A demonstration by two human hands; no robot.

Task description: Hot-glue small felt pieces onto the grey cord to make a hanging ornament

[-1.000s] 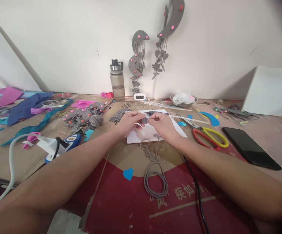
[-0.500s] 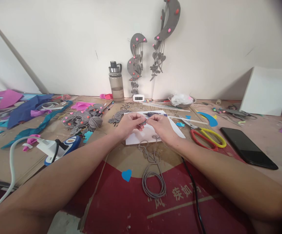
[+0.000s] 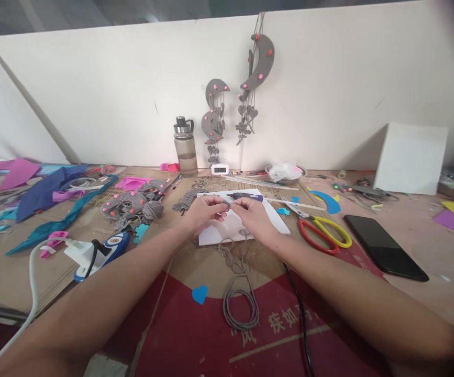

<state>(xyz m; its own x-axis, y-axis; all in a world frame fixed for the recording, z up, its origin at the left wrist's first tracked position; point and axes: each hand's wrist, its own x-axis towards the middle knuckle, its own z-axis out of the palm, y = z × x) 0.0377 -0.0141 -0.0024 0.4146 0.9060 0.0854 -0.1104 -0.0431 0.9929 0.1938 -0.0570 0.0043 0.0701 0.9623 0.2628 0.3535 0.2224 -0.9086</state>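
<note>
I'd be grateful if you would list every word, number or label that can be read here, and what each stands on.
"风": red printed cardboard, after an opening quote mark.
"疾如": same red cardboard; the character after it, by the black cable, is unclear.
Too small or blurred to read: display of the white digital clock, dark writing on the brown cardboard, print on the clear grey bottle.
</note>
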